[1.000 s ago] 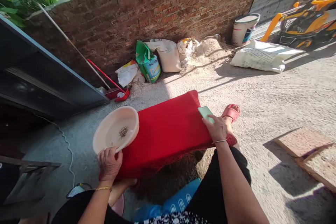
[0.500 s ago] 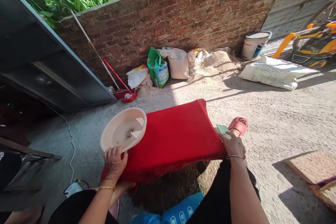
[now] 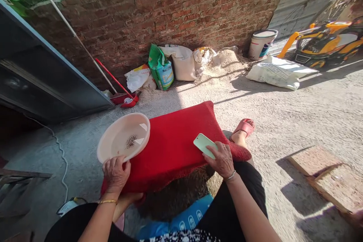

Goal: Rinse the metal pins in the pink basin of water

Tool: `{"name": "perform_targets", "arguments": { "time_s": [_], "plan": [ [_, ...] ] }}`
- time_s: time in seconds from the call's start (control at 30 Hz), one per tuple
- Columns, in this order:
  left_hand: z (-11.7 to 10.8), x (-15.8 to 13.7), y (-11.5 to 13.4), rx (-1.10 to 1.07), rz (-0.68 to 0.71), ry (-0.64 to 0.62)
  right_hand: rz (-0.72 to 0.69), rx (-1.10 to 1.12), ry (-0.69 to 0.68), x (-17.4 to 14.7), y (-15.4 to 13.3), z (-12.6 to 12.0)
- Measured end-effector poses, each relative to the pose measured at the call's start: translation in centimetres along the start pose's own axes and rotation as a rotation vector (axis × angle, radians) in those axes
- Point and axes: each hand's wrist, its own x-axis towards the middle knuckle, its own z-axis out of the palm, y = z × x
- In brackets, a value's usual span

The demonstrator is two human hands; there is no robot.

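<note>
A pale pink basin (image 3: 103,141), tilted, rests at the left end of a low bench or table covered with a red cloth (image 3: 172,136). It holds clear liquid, and a dark spiky pattern shows at its bottom. My left hand (image 3: 116,174) is closed on the basin's near rim. My right hand (image 3: 222,159) grips a pale green flat slab (image 3: 204,143) with rounded corners and a small dark dot near one corner, over the cloth's right part. The slab's underside is hidden, so I cannot tell its exact kind.
Several sacks, among them a green bag (image 3: 161,69), stand along the brick wall (image 3: 147,19). A red dustpan (image 3: 129,101) and a bucket (image 3: 262,45) are also there. A white sack (image 3: 279,73) and bricks (image 3: 316,159) lie right. Blue plastic (image 3: 181,219) lies below.
My right hand has drawn the pale green slab leftward from the cloth's right edge onto its top. The left hand stays on the basin rim. The view has shifted slightly right.
</note>
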Motion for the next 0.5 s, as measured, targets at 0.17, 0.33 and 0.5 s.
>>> {"name": "perform_targets", "arguments": {
  "time_s": [0.17,0.33,0.5],
  "plan": [
    [0.2,0.0,0.0,0.014,0.009,0.011,0.313,-0.01,0.1,0.0,4.3,0.0],
    [0.0,0.1,0.1,0.025,-0.003,0.008,0.818,0.244,0.1,-0.2,7.1,0.1],
    [0.1,0.1,-0.1,0.02,-0.021,-0.012,0.844,0.126,-0.026,0.1,8.0,0.3]
  ]
}}
